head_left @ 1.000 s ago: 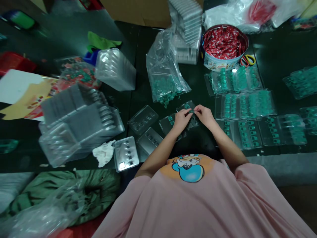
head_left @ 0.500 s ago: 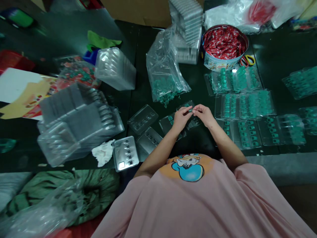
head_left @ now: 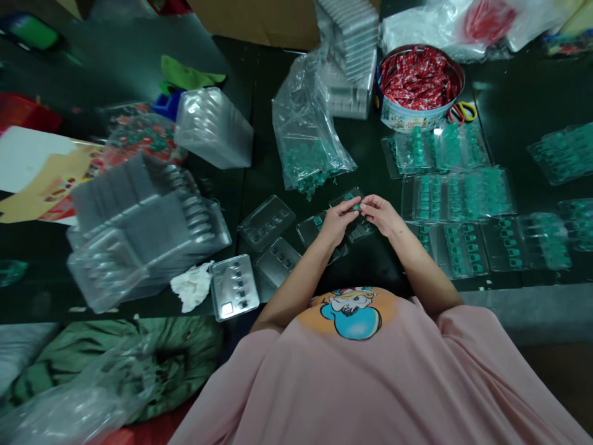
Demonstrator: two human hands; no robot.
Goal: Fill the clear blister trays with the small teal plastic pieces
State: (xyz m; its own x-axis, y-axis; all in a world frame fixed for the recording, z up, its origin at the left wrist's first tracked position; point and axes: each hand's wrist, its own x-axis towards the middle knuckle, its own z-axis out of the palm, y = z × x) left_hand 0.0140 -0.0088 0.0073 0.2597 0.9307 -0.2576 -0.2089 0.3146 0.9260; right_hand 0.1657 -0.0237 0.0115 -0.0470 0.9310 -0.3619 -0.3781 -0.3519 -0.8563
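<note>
The left hand [head_left: 334, 224] and right hand [head_left: 382, 216] pinch a small green piece [head_left: 356, 207]; many trays [head_left: 438, 198] hold green bits [head_left: 472, 196], some clear trays [head_left: 254, 219] look empty.

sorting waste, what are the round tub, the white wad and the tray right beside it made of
Round tub: probably printed metal, given its thin rim and slight sheen; plastic is possible.
White wad: paper or thin cloth, matt, with crumpled, ragged edges.
Tray: clear plastic, glossy, with moulded pockets and bright reflections.

Scissors [head_left: 461, 112] beside round tin [head_left: 410, 117] of red packets [head_left: 419, 77]; green cloth [head_left: 189, 75] by blue object [head_left: 167, 105]
</note>
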